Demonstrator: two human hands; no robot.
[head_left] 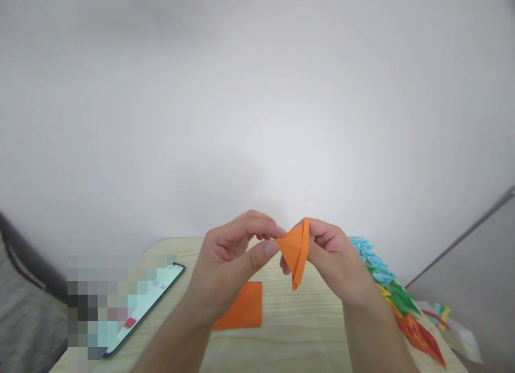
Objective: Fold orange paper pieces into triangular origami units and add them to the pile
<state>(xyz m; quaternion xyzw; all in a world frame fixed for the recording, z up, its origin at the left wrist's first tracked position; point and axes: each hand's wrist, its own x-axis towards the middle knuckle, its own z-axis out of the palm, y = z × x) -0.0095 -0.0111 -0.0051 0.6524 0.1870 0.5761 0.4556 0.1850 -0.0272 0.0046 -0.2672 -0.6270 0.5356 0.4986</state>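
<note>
A folded piece of orange origami paper (pixel 293 247), shaped like a triangle with a narrow folded band along its right edge, is held up above the table. My right hand (pixel 330 249) grips it at the banded edge, with the thumb in front and the fingers partly hidden behind it. The thumb and index finger of my left hand (pixel 237 255) pinch the pointed left corner. Below my left hand, a flat orange paper square (pixel 247 307) lies on the table, partly covered by that hand and wrist.
A phone (pixel 148 303) with a lit screen lies at the table's left, partly pixelated. Along the right edge runs a row of folded papers: light blue (pixel 372 260), green (pixel 398 297), yellow and orange-red (pixel 420 335). A clear plastic bag (pixel 462 335) sits beyond. The pale wooden table (pixel 298 341) meets a white wall.
</note>
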